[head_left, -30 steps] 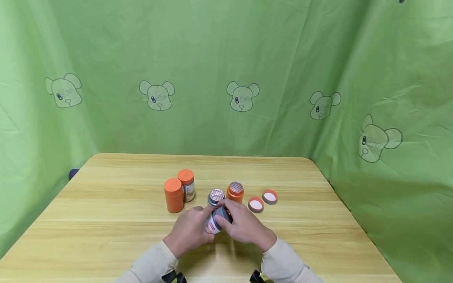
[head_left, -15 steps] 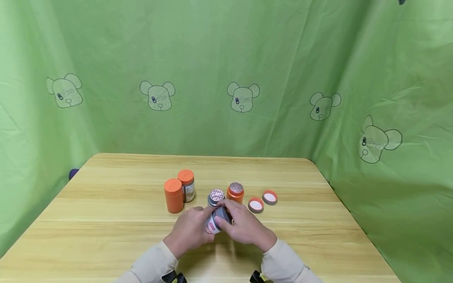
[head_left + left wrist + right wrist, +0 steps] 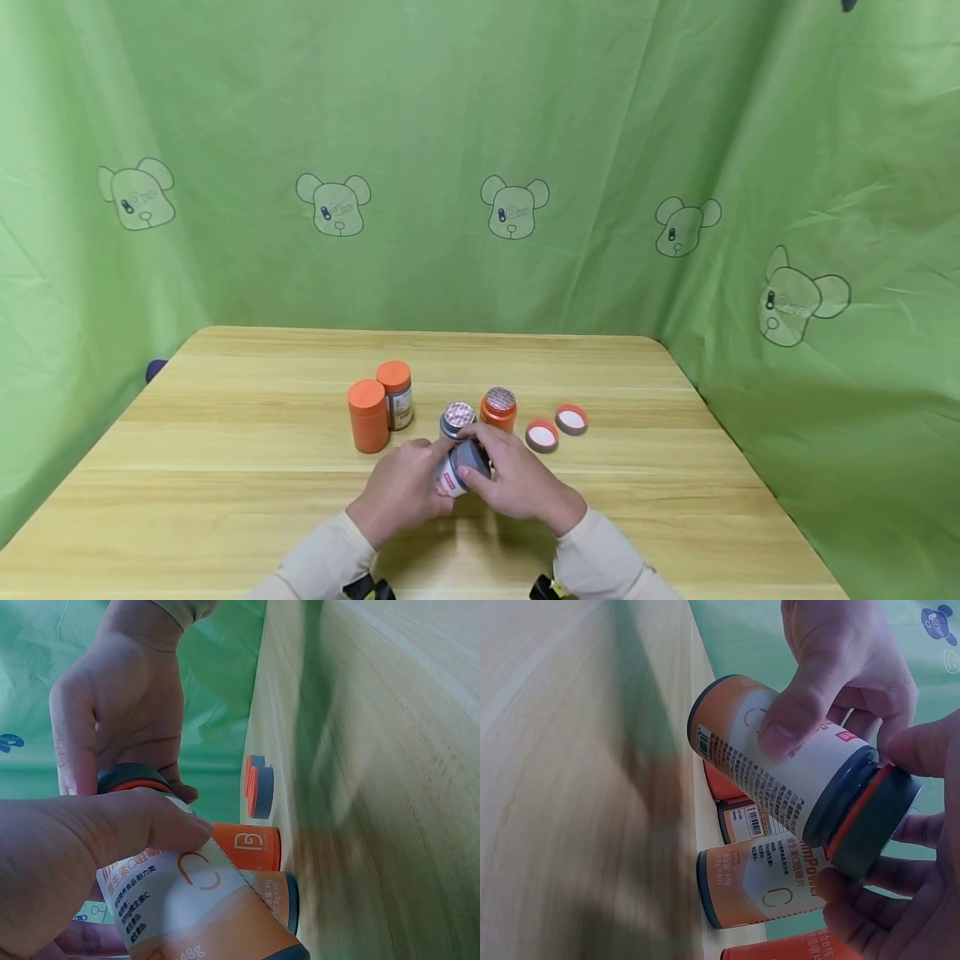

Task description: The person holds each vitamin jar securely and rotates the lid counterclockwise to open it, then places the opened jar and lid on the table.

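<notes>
My left hand point(image 3: 401, 487) grips the body of a pill bottle point(image 3: 742, 750), with the thumb across its white and orange label. The bottle is held tilted above the table. Its dark grey lid point(image 3: 877, 825) is pinched by the fingers of my right hand point(image 3: 521, 475). An orange rim shows along the lid's edge, and part of the bottle's dark neck is visible beside it in the right wrist view. Just beyond the hands stand a grey bottle point(image 3: 459, 415) and an orange bottle point(image 3: 498, 412), both uncapped with foil seals on top.
Two orange-lidded containers stand to the left: an all-orange bottle point(image 3: 368, 421) and a grey labelled bottle point(image 3: 400, 404). To the right, two removed lids point(image 3: 542, 436) lie with their white insides up. A green curtain point(image 3: 420, 275) hangs behind the wooden table point(image 3: 247, 467).
Both hands stay almost in place around the bottle. The right thumb has shifted slightly along the lid. The standing bottles and loose lids have not moved.
</notes>
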{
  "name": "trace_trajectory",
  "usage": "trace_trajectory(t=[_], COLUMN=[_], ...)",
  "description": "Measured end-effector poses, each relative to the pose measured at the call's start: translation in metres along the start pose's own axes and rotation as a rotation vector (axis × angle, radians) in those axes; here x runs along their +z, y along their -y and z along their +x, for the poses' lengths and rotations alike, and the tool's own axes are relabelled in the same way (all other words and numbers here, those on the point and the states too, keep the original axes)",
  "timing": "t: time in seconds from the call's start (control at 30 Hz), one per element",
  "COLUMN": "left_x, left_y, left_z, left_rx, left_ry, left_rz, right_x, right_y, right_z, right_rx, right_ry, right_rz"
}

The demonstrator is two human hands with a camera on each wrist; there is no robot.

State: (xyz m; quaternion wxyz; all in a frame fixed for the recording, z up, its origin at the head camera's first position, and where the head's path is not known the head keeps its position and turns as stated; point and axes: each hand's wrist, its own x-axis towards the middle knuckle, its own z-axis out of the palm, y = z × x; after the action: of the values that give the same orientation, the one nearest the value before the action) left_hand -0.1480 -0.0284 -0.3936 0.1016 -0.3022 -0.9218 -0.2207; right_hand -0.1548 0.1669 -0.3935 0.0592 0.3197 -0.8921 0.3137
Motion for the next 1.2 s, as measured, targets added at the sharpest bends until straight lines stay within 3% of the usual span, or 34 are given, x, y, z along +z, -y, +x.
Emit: trace_trajectory(t=[0.27, 0.53, 1.2], left_x=[0.0007, -0.0002, 0.0001], left_y=[0.0009, 0.0006, 0.0], left_z=[0.0001, 0.0005, -0.0003], left_rx=[0.015, -0.002, 0.02], left_ry=[-0.022, 0.007, -0.006], left_rz=[0.002, -0.001, -0.002], right_x=[0.0004, -0.0004, 0.0], right_y=[0.0007, 0.0012, 0.0008], right_z=[0.0014, 0.0007, 0.0009], right_rx=[0.038, 0.006, -0.027], right_ry=[0.008, 0.003, 0.01], right_rz=[0.0, 0.004, -0.022])
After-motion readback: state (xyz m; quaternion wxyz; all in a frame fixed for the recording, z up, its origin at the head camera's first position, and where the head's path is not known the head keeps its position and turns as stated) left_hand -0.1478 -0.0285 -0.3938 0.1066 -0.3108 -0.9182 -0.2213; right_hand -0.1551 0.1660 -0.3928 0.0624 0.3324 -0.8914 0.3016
